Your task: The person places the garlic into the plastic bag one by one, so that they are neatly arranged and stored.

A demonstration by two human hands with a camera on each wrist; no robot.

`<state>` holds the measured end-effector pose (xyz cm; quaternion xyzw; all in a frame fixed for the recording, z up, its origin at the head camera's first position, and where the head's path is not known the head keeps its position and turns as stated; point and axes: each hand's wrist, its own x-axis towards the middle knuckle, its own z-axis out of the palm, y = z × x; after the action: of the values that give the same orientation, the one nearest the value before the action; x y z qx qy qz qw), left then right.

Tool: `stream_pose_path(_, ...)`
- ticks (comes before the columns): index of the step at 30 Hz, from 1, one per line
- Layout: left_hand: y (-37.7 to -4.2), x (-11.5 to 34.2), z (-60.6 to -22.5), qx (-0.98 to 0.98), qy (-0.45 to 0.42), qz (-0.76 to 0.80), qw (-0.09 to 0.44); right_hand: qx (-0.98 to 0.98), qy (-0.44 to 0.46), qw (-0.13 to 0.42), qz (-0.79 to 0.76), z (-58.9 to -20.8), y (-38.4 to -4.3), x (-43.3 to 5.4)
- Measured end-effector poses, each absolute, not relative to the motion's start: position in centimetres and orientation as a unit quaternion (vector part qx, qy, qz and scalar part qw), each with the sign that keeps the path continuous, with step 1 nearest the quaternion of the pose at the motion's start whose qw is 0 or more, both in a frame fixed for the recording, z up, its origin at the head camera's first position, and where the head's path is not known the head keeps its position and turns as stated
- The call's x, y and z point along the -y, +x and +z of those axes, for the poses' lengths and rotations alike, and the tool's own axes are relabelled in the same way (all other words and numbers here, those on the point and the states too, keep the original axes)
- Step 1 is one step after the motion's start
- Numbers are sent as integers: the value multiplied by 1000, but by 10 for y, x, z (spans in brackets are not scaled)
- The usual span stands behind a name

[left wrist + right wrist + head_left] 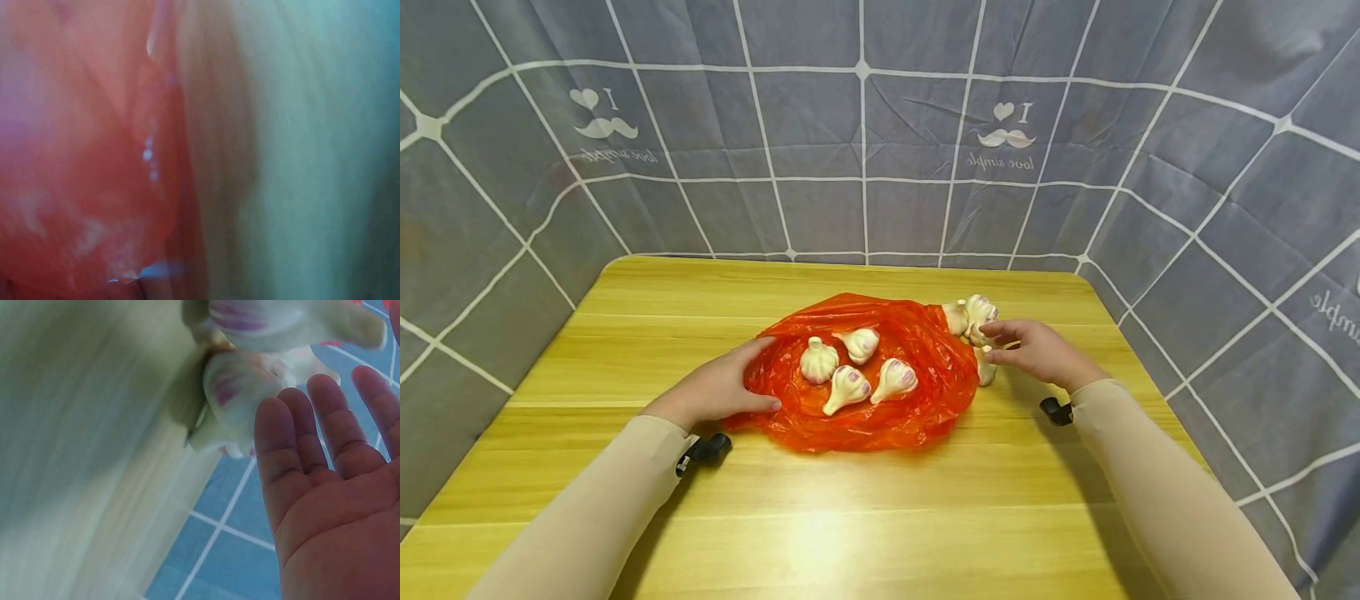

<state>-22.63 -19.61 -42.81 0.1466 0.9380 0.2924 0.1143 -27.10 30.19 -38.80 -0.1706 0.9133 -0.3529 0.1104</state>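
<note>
A crumpled red plastic bag [940,375] lies spread on the wooden table, with several garlic bulbs [847,388] on its film. My left hand [722,387] rests at the bag's left side, thumb and fingers spread wide around its edge. Red film [94,156] fills much of the left wrist view, blurred. At the bag's right end more garlic bulbs [980,310] sit clustered. My right hand [1030,350] is beside them, palm empty. In the right wrist view its fingers are nearly straight, with fingertips [274,415] overlapping a purple-streaked garlic bulb [231,387].
The wooden table [850,533] extends in front of and behind the bag. Grey gridded cloth [812,125] hangs along the back and both sides. A black strap piece [1057,411] shows at the right wrist and another strap piece [703,452] at the left.
</note>
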Motion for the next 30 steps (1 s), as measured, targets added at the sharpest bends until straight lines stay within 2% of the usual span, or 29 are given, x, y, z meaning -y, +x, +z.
stream_pose_path(11, -225, 197, -427, -939, 145, 288, 115, -921, -182, 107, -329, -406, -271, -294)
stream_pose_path(30, -224, 196, -426, -939, 146, 289, 117, -926, -162, 128, -316, -414, -269, -292)
